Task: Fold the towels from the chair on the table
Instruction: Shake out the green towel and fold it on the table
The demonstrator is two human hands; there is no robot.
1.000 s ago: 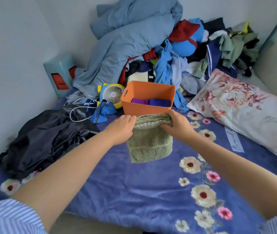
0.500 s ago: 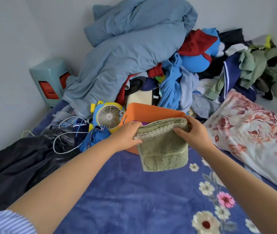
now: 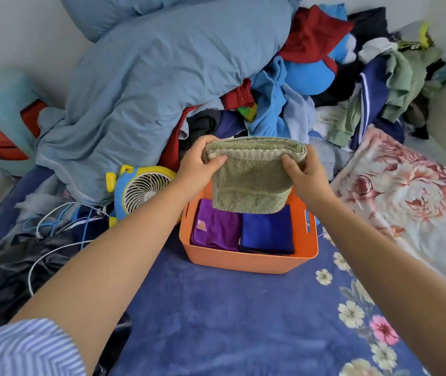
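A person's two hands hold a folded green towel point(image 3: 251, 180) in the air above an orange bin point(image 3: 249, 259) that sits on a blue flowered bedspread point(image 3: 216, 321). The left hand point(image 3: 197, 165) pinches the towel's upper left corner, thumb on the near face and fingers curled behind the fold. The right hand point(image 3: 307, 173) grips the upper right corner the same way, thumb in front, fingers wrapped round the thick folded edge. The towel is olive-green terry, folded into several layers whose stacked edges show along the top; a woven band runs across its near face, and its lower half hangs down, covering the far part of the bin's opening.

Inside the bin lie two folded cloths side by side, a purple one point(image 3: 216, 229) on the left and a blue one point(image 3: 266, 232) on the right, both partly hidden at the far end by the hanging towel. A slot handle shows in the bin's right wall.

Left of the bin a small yellow-and-blue fan point(image 3: 140, 188) leans against a heap of laundry, with a large grey-blue duvet point(image 3: 148, 71) piled at the bed's far side. A floral pillow point(image 3: 411, 199) lies at the bed's right edge. Dark clothes and white cables point(image 3: 48, 240) crowd the left edge. Striped sleeves show at the lower corners of the head view.
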